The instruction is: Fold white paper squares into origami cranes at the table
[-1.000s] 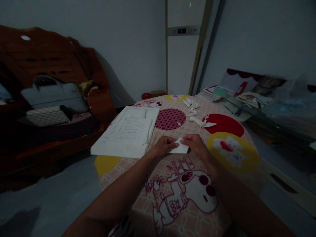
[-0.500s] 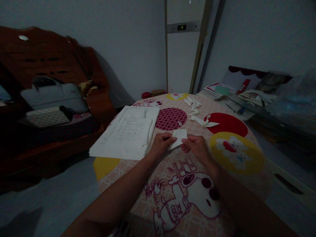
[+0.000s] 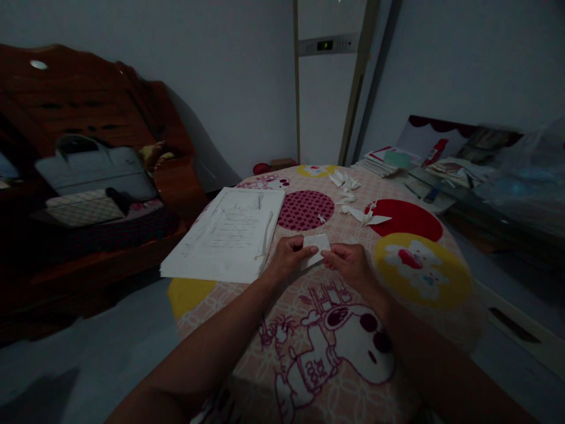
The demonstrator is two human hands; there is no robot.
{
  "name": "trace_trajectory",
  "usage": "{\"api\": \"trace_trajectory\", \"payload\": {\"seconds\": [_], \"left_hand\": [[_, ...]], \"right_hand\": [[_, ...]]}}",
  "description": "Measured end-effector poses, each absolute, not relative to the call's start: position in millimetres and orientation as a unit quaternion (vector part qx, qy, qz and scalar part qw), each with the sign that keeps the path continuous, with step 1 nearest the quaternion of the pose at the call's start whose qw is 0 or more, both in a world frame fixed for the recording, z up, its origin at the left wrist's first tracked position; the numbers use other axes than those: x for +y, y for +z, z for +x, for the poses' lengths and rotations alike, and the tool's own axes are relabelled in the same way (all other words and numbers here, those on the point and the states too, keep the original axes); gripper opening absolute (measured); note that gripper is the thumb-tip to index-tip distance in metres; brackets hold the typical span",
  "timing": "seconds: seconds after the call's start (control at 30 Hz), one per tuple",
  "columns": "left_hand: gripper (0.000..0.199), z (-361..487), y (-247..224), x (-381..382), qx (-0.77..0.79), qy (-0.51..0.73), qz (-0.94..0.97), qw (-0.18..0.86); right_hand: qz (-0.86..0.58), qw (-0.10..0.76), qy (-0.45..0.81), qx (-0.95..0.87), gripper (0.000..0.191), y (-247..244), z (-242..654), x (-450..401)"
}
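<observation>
A small folded piece of white paper [image 3: 316,242] is held between my two hands, just above the patterned tablecloth. My left hand [image 3: 289,256] pinches its left side, thumb on top. On the right side, my right hand [image 3: 348,259] grips the edge between thumb and fingers. Beyond the hands lie folded paper cranes: one with spread wings [image 3: 367,217] partly over a red circle, others [image 3: 344,181] farther back. A tiny folded paper figure [image 3: 322,218] rests on the purple dotted circle.
A stack of printed sheets [image 3: 229,235] with a paper strip on it lies left of my hands. Papers [image 3: 380,162] stand at the table's far right, beside a glass-topped table [image 3: 468,197]. A wooden bench [image 3: 88,112] with a bag [image 3: 97,171] is at left.
The folded paper has tilted and shifted slightly left in my fingers, and its visible face looks shorter. My right hand has moved a little left with it.
</observation>
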State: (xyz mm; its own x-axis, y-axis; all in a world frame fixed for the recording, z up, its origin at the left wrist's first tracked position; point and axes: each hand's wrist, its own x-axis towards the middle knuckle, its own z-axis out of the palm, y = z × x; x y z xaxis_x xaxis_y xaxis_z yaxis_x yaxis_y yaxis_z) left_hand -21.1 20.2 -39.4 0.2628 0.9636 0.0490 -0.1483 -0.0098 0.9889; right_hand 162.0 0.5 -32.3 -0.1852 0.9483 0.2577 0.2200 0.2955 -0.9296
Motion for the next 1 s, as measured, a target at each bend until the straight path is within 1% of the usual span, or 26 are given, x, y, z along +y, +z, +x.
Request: {"api": "trace_trajectory", "payload": {"seconds": [0.17,0.4,0.7,0.83,0.9,1.0], "left_hand": [[0.04,-17,-39,19,0.342,0.459,0.486,0.661],[0.04,-13,-44,21,0.298,0.46,0.415,0.726],[0.04,-12,-41,19,0.281,0.411,0.384,0.777],[0.042,-12,-44,20,0.281,0.414,0.386,0.775],[0.043,-10,-45,19,0.281,0.42,0.393,0.768],[0.044,-6,-45,18,0.287,0.459,0.405,0.737]], "right_hand": [[-0.421,0.471,0.428,-0.646,0.025,-40,163,2],[-0.39,0.488,0.486,-0.612,0.017,-41,160,4],[-0.391,0.486,0.483,-0.615,0.015,-41,161,4],[-0.383,0.501,0.453,-0.63,0.01,-42,161,2],[-0.396,0.509,0.413,-0.643,0.008,-40,160,0],[-0.421,0.515,0.338,-0.666,0.009,-37,159,-3]]}}
